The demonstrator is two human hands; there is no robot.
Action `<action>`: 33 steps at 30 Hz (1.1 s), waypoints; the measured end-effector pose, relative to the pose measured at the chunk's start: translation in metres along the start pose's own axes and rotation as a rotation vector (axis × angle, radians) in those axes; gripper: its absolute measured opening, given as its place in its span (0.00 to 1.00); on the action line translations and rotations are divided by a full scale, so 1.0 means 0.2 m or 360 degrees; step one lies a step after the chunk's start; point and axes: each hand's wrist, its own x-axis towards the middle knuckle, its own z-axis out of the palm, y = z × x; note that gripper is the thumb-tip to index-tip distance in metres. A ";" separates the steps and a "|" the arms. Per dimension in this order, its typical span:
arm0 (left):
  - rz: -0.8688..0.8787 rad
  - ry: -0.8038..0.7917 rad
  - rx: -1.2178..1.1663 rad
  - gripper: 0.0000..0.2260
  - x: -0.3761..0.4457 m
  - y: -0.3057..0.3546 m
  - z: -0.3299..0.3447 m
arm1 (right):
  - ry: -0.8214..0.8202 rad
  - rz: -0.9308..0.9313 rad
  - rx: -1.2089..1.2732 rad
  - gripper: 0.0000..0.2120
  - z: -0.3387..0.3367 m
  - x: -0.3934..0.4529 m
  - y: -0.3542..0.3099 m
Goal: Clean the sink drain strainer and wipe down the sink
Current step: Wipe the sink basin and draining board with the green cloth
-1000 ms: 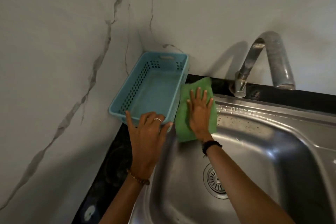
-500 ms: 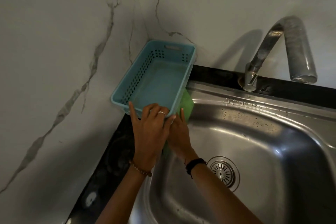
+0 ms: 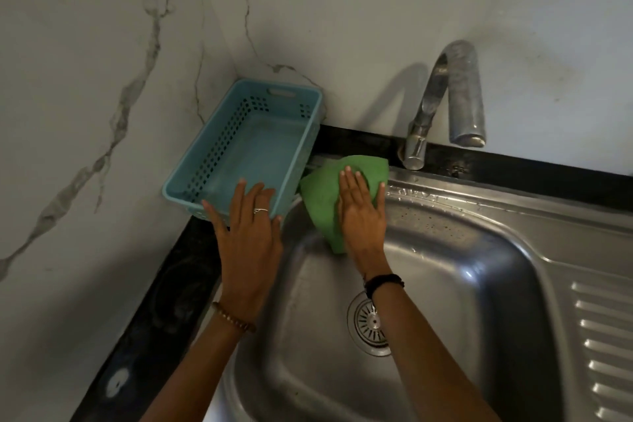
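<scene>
Stainless steel fills the lower right of the head view: the sink (image 3: 479, 284) is set into a black counter (image 3: 178, 284) that meets marble-veined wall panels (image 3: 85, 79) in a corner. Nearest, at the basin floor, the round drain strainer (image 3: 368, 322) sits seated in its hole, face up, partly behind the right forearm. Farther up, the left hand (image 3: 248, 233) rests with straight fingers over the near rim of a light blue perforated basket (image 3: 246, 147), holding it against the corner; the basket's long axis runs from the hand toward the back wall. Just beside it, the right hand (image 3: 359, 212) presses flat, fingers extended, on a green cloth (image 3: 325, 195) at the sink's back left corner. Half a second ago that cloth was tucked low beside the basket; it has now swept up onto the rear ledge, pointing toward the faucet (image 3: 445, 103). I judge the wiping is well under way along the rim, with the basin and the drainboard ridges (image 3: 603, 336) probably left to do.
</scene>
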 end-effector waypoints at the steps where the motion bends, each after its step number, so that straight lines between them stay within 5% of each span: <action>1: 0.0054 0.0046 0.0030 0.20 0.00 0.01 0.01 | -0.0049 0.0026 0.0007 0.27 -0.01 -0.03 0.06; 5: 0.0494 0.0117 -0.0151 0.32 0.02 0.13 0.07 | 0.0043 0.0301 -0.0054 0.31 -0.09 -0.19 0.33; 8: 0.0746 -0.0183 -0.0217 0.30 0.03 0.24 0.18 | 0.0128 0.0555 0.0000 0.28 -0.16 -0.30 0.51; 13: 0.0481 -0.0727 -0.0192 0.36 0.15 0.26 0.49 | 0.0006 0.0577 0.0163 0.32 -0.18 -0.29 0.53; 25: 0.0401 -0.0810 -0.0386 0.48 0.21 0.14 0.67 | -0.0091 -0.0302 -0.0136 0.39 -0.06 0.07 0.16; 33: 0.0383 -0.0846 -0.0334 0.48 0.21 0.13 0.68 | -0.0079 -0.0520 -0.0265 0.27 -0.14 0.03 0.36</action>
